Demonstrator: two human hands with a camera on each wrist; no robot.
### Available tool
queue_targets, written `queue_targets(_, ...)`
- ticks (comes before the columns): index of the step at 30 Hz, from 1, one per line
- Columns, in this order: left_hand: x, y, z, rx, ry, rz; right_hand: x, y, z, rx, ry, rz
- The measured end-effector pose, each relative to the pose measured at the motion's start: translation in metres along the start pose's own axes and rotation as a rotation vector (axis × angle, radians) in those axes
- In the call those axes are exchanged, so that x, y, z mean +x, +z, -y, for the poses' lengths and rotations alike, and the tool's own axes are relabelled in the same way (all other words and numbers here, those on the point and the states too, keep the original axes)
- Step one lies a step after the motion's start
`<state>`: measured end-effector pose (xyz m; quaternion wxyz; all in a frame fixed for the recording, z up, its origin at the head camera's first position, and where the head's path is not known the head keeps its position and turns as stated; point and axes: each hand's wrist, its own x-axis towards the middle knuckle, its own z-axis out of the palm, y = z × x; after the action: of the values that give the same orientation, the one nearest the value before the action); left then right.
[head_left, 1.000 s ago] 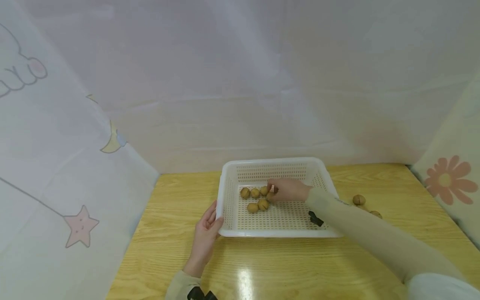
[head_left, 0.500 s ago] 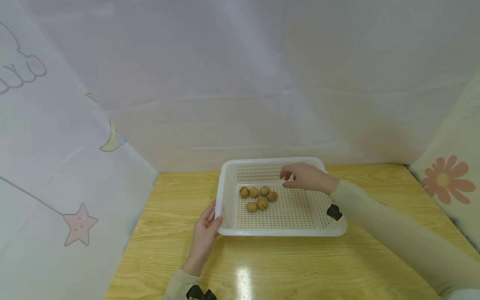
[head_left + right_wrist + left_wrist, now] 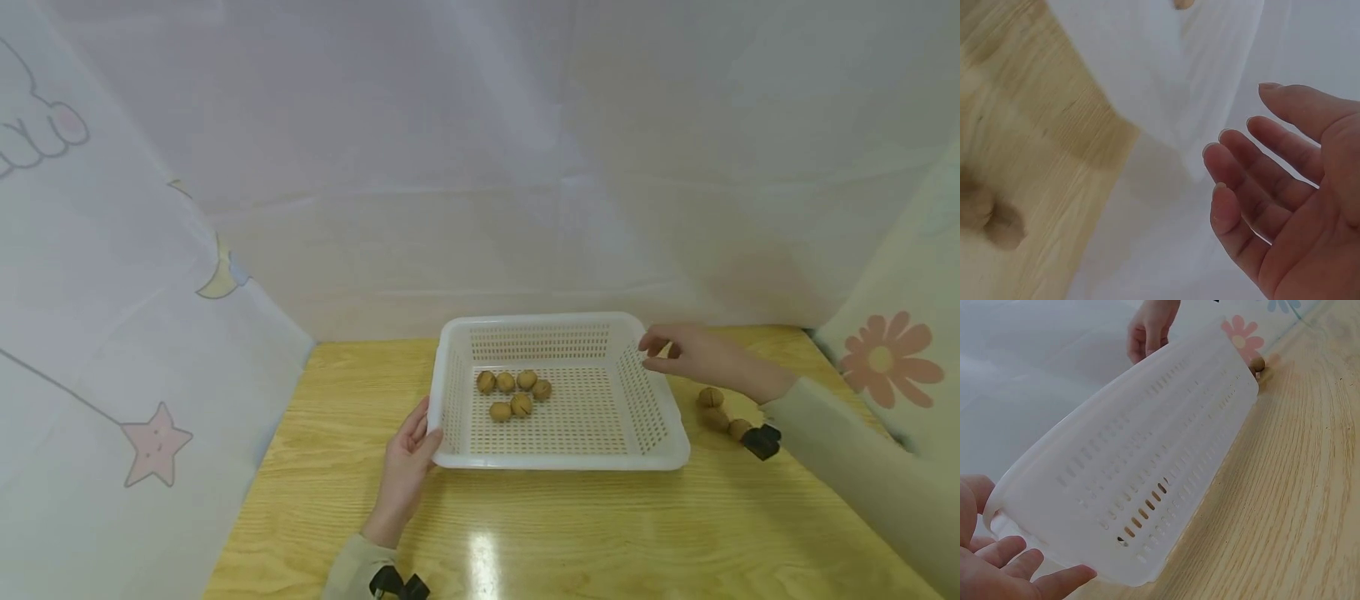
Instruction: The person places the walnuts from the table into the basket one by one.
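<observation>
A white plastic basket (image 3: 555, 461) with slotted walls stands on the table, several walnuts (image 3: 521, 406) grouped in its left half. At the basket's left side my left hand (image 3: 408, 454) grips the rim, thumb on top and fingers outside; the left wrist view shows these fingers (image 3: 1063, 581) against the outer wall. Beyond the opposite rim, my right hand (image 3: 693, 354) hovers with loosely bent fingers and nothing in them. In the right wrist view its palm (image 3: 1316, 262) is bare. Below that hand, loose walnuts (image 3: 711, 397) lie on the table, partly covered by the wrist strap.
The wooden table (image 3: 600, 533) extends in front of the basket and to both sides. A pale cloth backdrop (image 3: 480, 208) rises right behind the table's back edge, with printed side sheets left and right. Black wrist mounts (image 3: 761, 442) sit on the sleeves.
My right hand has let go of a walnut inside the basket, lifted, and moved right past the right rim. My left hand has stayed on the left rim.
</observation>
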<state>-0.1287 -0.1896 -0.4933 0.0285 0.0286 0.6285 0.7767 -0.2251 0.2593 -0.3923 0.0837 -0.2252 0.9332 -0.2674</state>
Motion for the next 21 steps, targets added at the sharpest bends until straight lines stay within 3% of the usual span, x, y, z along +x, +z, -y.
queue_targets(10,0.0,-0.001,0.001,0.016,-0.005,-0.009,-0.046,-0.001,-0.059,-0.083,0.087,-0.034)
queue_targets(21,0.0,0.0,0.0,0.034,-0.012,-0.006,-0.062,0.023,-0.108,-0.041,0.184,-0.033)
